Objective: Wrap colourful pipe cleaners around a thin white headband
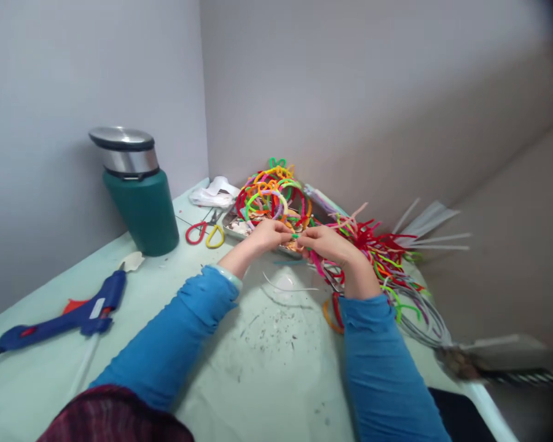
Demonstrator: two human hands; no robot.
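Note:
My left hand [273, 233] and my right hand [325, 241] meet over the front edge of a metal tray [233, 230]. Between their pinched fingertips is a small piece of green pipe cleaner [295, 236], mostly covered by the fingers. Bent rings of colourful pipe cleaner [268, 199] are heaped in the tray, above pale flat pieces. Beside my right hand spreads a pile of loose pipe cleaners [373, 242], largely red, pink and green. Under my right wrist lies a pair of pliers or scissors, partly hidden.
Red-and-yellow-handled scissors [215, 236] lie left of the tray. A green flask [142, 212] stands by the left wall. A blue glue gun [87, 310] rests on the table's left side, with its cord. Coiled grey wire [428, 322] lies at the right edge.

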